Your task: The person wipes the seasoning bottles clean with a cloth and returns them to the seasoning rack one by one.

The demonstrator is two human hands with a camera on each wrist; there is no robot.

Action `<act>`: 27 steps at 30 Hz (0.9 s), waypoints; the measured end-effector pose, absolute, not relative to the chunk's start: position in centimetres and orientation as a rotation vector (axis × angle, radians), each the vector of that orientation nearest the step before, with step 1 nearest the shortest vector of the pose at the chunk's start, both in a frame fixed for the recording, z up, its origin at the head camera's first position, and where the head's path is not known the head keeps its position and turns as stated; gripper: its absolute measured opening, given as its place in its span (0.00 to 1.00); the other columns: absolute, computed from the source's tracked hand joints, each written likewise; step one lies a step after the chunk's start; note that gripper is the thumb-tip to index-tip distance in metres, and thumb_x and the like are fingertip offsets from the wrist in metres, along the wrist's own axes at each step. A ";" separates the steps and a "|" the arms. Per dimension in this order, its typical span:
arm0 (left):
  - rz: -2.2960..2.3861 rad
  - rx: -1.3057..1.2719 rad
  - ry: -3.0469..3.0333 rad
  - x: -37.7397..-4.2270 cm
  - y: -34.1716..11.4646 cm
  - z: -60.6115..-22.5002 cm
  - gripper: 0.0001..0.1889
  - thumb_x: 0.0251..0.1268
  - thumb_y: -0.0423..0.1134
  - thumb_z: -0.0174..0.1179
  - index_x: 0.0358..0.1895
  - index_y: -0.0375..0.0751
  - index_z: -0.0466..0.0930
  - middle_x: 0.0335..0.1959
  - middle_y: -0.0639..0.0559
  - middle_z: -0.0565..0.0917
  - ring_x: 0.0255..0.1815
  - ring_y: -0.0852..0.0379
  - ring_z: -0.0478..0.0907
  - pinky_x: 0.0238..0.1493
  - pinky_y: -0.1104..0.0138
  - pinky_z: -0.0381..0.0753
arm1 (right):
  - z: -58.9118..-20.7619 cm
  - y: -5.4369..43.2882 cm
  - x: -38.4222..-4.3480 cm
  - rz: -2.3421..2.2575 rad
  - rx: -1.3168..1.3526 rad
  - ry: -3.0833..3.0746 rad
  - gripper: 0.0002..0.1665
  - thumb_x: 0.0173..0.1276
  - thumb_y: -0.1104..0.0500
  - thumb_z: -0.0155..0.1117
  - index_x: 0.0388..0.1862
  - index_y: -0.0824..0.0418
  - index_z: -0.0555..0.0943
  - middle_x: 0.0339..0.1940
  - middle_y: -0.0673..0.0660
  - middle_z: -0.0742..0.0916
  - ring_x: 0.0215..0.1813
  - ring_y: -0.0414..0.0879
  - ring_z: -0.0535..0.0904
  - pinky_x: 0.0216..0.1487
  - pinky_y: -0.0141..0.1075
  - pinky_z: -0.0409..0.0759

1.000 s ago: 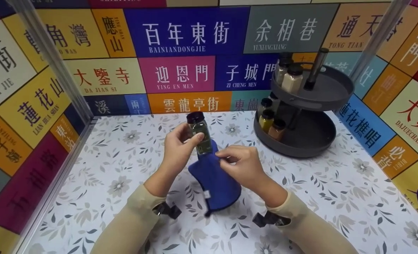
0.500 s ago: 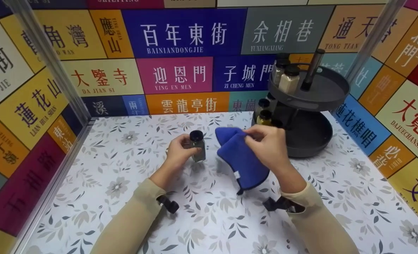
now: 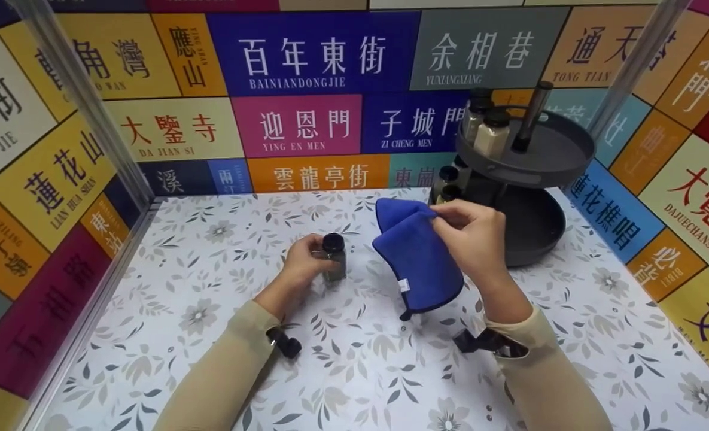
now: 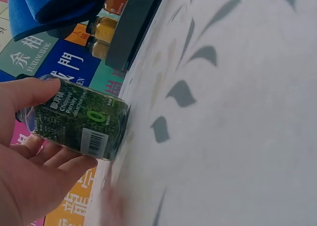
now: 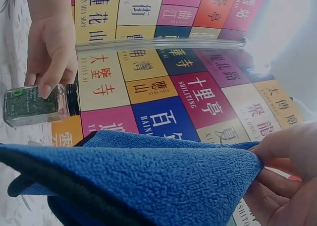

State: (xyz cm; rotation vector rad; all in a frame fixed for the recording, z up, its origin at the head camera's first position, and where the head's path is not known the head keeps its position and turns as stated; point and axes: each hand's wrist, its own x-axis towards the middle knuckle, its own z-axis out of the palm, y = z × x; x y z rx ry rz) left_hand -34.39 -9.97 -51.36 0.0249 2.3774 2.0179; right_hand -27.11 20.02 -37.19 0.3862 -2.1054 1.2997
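Note:
My left hand (image 3: 300,264) grips a small glass jar (image 4: 81,118) with a black lid (image 3: 333,242); green flakes fill it and its label reads "Chopped Parsley". The jar stands upright, its base right at the table surface, thumb on one side and fingers on the other. To the right, a folded blue cloth (image 3: 420,257) with dark edging and a small white tag hangs from my right hand (image 3: 474,239), which pinches it by its upper corner. In the right wrist view the cloth (image 5: 163,179) fills the foreground, fuzzy side showing.
A dark grey two-tier round rack (image 3: 528,177) stands at the back right. Its upper tier bears a jar of pale powder (image 3: 492,139) and another dark-lidded jar (image 3: 475,114); more jars stand below, partly hidden by the right hand and cloth. Sign-patterned walls (image 3: 312,54) enclose the floral tabletop (image 3: 210,371).
The left hand has lowered the parsley jar from in front of the cloth to the table. The right hand has carried the cloth away to the right and up, in front of the rack.

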 end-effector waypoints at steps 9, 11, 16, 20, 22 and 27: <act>1.876 0.367 2.252 -34.4 -11.3 -50.9 0.48 0.50 0.14 0.55 0.77 0.54 0.73 0.71 0.47 0.80 0.74 0.48 0.74 0.80 0.53 0.66 | -37.4 19.9 -27.1 1.326 0.414 -2.120 0.09 0.63 0.70 0.77 0.38 0.57 0.95 0.35 0.56 0.94 0.34 0.31 0.89 0.38 0.23 0.85; 1.857 0.352 2.268 -34.3 -11.3 -50.6 0.45 0.50 0.13 0.56 0.73 0.54 0.77 0.68 0.49 0.82 0.72 0.49 0.76 0.80 0.52 0.65 | -37.5 19.9 -27.1 1.330 0.417 -2.130 0.10 0.63 0.70 0.76 0.38 0.57 0.95 0.35 0.55 0.94 0.34 0.32 0.89 0.38 0.23 0.85; 1.773 0.345 2.386 -34.4 -11.0 -50.5 0.29 0.49 0.19 0.64 0.58 0.41 0.81 0.56 0.45 0.86 0.63 0.46 0.81 0.75 0.50 0.72 | -37.7 19.8 -27.0 1.325 0.416 -2.164 0.10 0.64 0.70 0.75 0.39 0.57 0.95 0.35 0.55 0.94 0.35 0.32 0.89 0.39 0.23 0.85; 1.708 0.347 2.443 -34.5 -10.9 -50.8 0.27 0.48 0.22 0.69 0.56 0.39 0.81 0.55 0.43 0.86 0.63 0.44 0.83 0.73 0.52 0.76 | -37.9 19.7 -27.0 1.324 0.424 -2.179 0.10 0.64 0.70 0.75 0.39 0.57 0.95 0.35 0.55 0.94 0.35 0.32 0.89 0.40 0.23 0.85; 1.687 0.355 2.473 -34.5 -10.8 -51.0 0.26 0.48 0.23 0.71 0.55 0.38 0.83 0.54 0.43 0.87 0.62 0.45 0.84 0.72 0.53 0.78 | -37.9 19.6 -27.0 1.324 0.427 -2.181 0.11 0.63 0.70 0.75 0.39 0.57 0.95 0.35 0.56 0.94 0.35 0.31 0.89 0.40 0.23 0.85; 1.762 0.342 2.506 -34.2 -10.2 -50.8 0.19 0.46 0.26 0.76 0.46 0.39 0.87 0.42 0.48 0.89 0.46 0.53 0.85 0.58 0.61 0.83 | -38.0 19.3 -27.1 1.317 0.424 -2.175 0.10 0.63 0.70 0.76 0.39 0.57 0.95 0.34 0.57 0.94 0.33 0.29 0.87 0.38 0.22 0.83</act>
